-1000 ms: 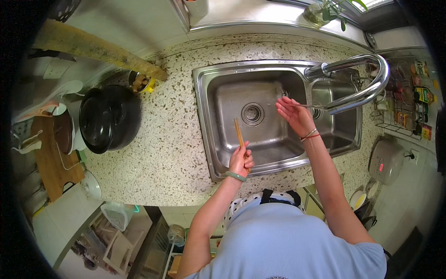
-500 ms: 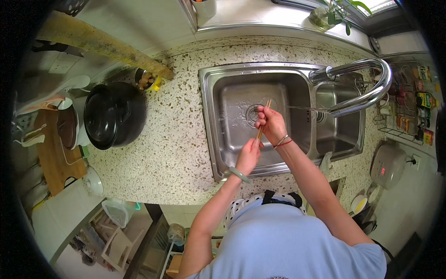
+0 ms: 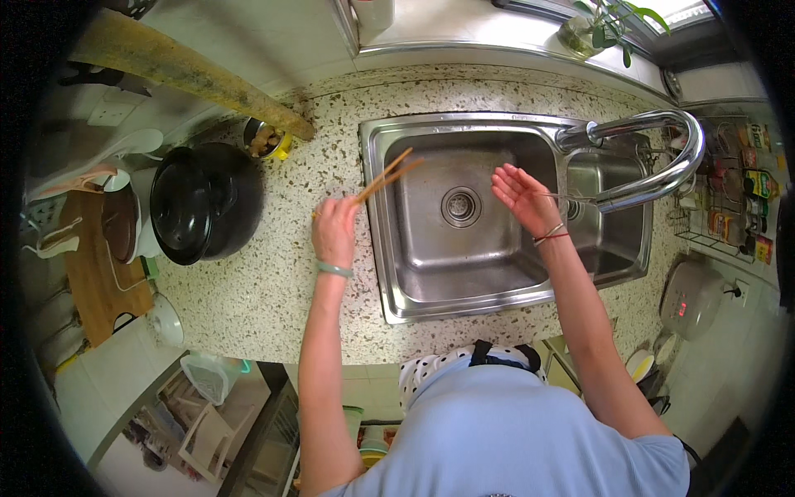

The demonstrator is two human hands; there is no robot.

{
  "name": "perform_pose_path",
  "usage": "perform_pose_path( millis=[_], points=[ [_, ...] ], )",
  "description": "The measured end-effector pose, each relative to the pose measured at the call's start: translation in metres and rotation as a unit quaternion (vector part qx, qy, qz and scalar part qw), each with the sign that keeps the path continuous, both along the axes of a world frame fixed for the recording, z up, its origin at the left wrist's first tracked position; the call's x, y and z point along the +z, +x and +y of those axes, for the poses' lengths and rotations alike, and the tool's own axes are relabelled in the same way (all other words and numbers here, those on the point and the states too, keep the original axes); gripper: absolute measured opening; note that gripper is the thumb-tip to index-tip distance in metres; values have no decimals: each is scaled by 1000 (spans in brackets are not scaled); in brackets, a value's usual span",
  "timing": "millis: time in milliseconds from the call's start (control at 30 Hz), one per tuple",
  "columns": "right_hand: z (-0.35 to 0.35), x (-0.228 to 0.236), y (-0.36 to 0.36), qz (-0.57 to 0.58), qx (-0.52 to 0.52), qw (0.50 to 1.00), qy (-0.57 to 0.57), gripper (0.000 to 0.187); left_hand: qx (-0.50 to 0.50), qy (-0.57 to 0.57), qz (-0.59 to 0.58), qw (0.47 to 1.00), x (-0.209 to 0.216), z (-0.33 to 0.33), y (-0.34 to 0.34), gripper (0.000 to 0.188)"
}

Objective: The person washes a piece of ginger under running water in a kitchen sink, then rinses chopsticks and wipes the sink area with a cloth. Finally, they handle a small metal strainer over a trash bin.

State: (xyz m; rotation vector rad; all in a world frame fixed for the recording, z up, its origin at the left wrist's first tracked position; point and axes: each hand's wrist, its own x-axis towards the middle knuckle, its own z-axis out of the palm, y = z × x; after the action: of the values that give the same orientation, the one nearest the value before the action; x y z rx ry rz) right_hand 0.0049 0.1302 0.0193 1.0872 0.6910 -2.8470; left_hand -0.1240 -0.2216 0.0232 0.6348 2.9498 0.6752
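My left hand (image 3: pixel 335 230) is closed round a pair of wooden chopsticks (image 3: pixel 386 179). It is over the speckled countertop (image 3: pixel 286 290), left of the sink, and the chopsticks' tips reach over the sink's left rim. My right hand (image 3: pixel 526 199) is empty, palm turned up and fingers stretched out, above the right part of the large basin (image 3: pixel 447 257). A thin stream of water from the curved chrome faucet (image 3: pixel 654 186) meets this hand. Beneath, the round drain (image 3: pixel 460 206) shows in the basin floor.
A black lidded pot (image 3: pixel 203 203) stands on the counter at left, with a small yellow-handled container (image 3: pixel 265 139) behind it. A slanting pipe (image 3: pixel 199 79) comes down near them. At right are a wire rack of bottles (image 3: pixel 725 190) and a smaller basin (image 3: pixel 609 244).
My left hand has carried the chopsticks left, out over the counter. My right hand has let go of them, opened and moved right into the water stream.
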Motion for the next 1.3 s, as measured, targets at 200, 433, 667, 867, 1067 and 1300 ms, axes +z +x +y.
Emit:
perform_pose_path(
  millis=[200, 433, 667, 867, 1067, 1300],
  points=[
    [-21, -5, -1, 8, 10, 999, -39, 36, 22, -63, 84, 994, 8, -7, -54, 17],
    [-34, 18, -22, 40, 146, 987, 53, 44, 52, -106, 104, 988, 4, -14, -63, 28],
    [-16, -8, 11, -40, 9, 999, -25, 42, 39, -65, 102, 992, 12, 1, -48, 38],
    [-1, -24, 27, -39, -48, 995, -76, 41, 80, 8, 91, 993, 17, 27, -40, 43],
    [-2, -2, -10, 5, -6, 999, -38, 40, 90, 67, 94, 989, 17, 45, -55, 39],
    [-3, -36, 15, -110, 166, 956, 216, 43, 32, 289, -156, 944, 2, 124, 33, 25]
  ],
)
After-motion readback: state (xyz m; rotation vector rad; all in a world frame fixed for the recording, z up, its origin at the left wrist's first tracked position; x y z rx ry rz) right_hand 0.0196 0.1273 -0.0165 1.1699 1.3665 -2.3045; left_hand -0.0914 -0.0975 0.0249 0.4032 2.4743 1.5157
